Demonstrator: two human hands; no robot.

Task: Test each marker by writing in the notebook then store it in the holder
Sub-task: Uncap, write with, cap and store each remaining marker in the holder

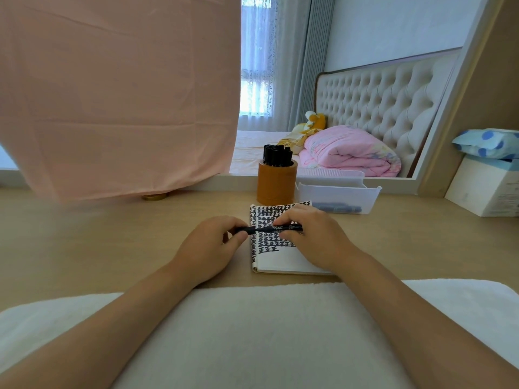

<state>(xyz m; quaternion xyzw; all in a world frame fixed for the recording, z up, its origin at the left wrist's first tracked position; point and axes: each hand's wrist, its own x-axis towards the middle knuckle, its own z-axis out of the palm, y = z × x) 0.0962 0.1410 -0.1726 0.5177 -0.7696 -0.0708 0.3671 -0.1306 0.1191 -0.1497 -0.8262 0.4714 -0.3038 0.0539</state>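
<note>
A black marker (pixel 266 229) lies level above the open notebook (pixel 280 259), held at both ends. My left hand (pixel 207 248) pinches its left end, where the cap sits. My right hand (pixel 314 237) grips the barrel at its right end and covers part of the page. Rows of black marks fill the upper part of the notebook page. Behind the notebook stands the brown round holder (pixel 276 182) with several black markers (pixel 276 155) upright in it.
A clear plastic tray (pixel 337 195) holding dark markers sits right of the holder. A white box (pixel 486 189) stands at the far right. A white towel (pixel 258 332) lies under my forearms. A pink cloth (pixel 118 94) hangs at the back left.
</note>
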